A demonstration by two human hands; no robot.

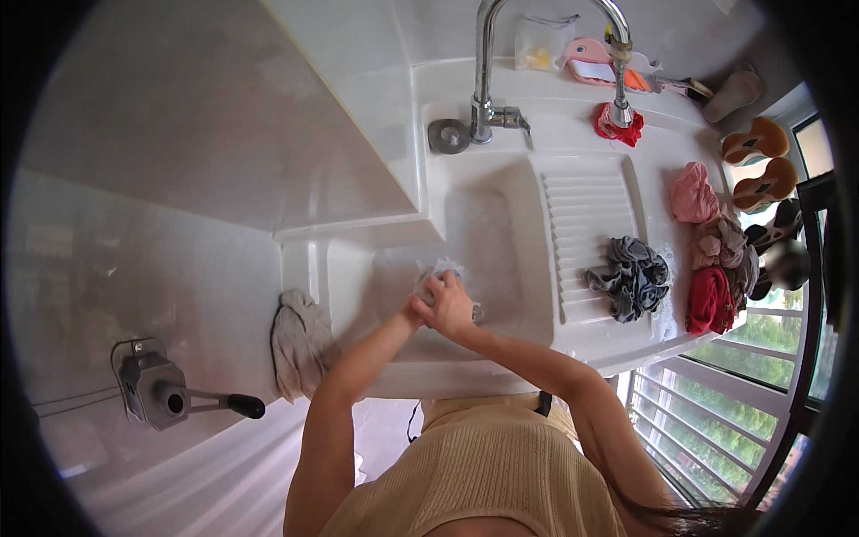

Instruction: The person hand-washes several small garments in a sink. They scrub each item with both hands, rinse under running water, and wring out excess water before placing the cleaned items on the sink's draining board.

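Note:
Both hands meet over the basin of a white laundry sink (557,322), which holds cloudy water (480,221). My right hand (448,305) lies on top, its fingers closed around a bunched, wet, light grey cloth (429,272). Pressed against it from the left, my left hand (417,310) grips the same bundle and is partly covered by the right one. Just right of the hands, a small dark patterned bit shows at the water. On the ribbed washboard (584,221) to the right sits a crumpled dark grey garment (631,278).
A chrome faucet (483,80) arches over the back ledge, near a drain strainer (448,136) and a red cloth (617,126). Pink (694,192) and red garments (709,300) lie along the right edge. A beige cloth (300,349) drapes the left rim. A hand-crank (158,396) is wall-mounted.

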